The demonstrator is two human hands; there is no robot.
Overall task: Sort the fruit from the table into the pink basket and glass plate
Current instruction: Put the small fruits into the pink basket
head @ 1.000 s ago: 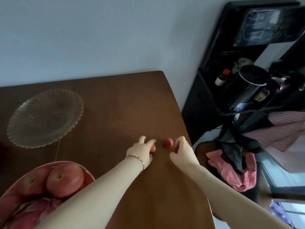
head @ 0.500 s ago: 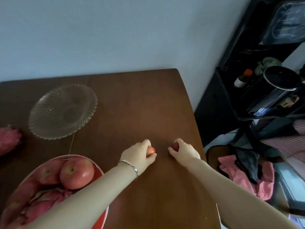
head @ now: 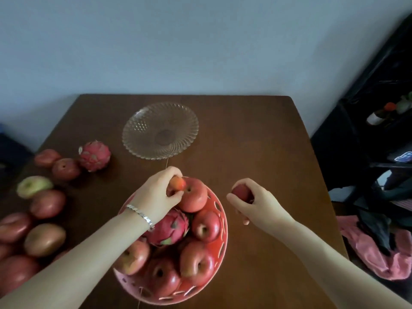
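Note:
My left hand (head: 157,195) holds a small orange-red fruit (head: 178,183) over the far rim of the pink basket (head: 220,239), which is heaped with red apples and a dragon fruit (head: 170,228). My right hand (head: 256,202) grips a small dark red fruit (head: 242,192) above the table, just right of the basket. The glass plate (head: 142,128) lies beyond the basket with nothing in it. Another dragon fruit (head: 95,156) and several apples (head: 46,204) lie loose on the left of the table.
The brown wooden table (head: 256,141) stands against a pale wall. A black shelf unit (head: 383,121) with bottles is at the right, with pink cloth (head: 379,255) on something below it.
Both hands lifted the small fruits off the table's right side and carried them left. The left hand now hovers over the basket; the view swung left, showing loose fruit.

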